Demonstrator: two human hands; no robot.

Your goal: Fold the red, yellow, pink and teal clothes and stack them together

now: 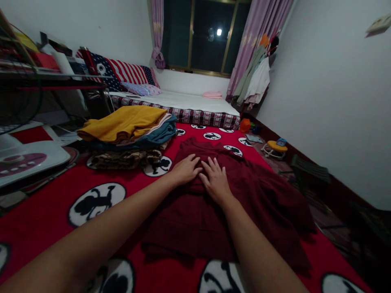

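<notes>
A dark maroon garment [259, 203] lies spread on a red blanket [134, 211] printed with black-and-white cartoon figures in circles. My left hand [185, 169] rests on its upper middle part, fingers stretched forward. Close beside it, my right hand [215, 179] lies on the same cloth with its fingers spread. Neither hand grips anything. The garment's lower edge is folded over in layers, and its right side fans out in loose wrinkles. I cannot tell exactly what kind of garment it is.
To the left stands a stack of folded clothes, with a mustard-yellow garment [122, 122] on top. Behind is a bed [189, 101] under a window [210, 36]. A cluttered desk [55, 77] stands at the left. Along the right wall are a yellow-topped stool [276, 146] and hanging clothes [256, 81].
</notes>
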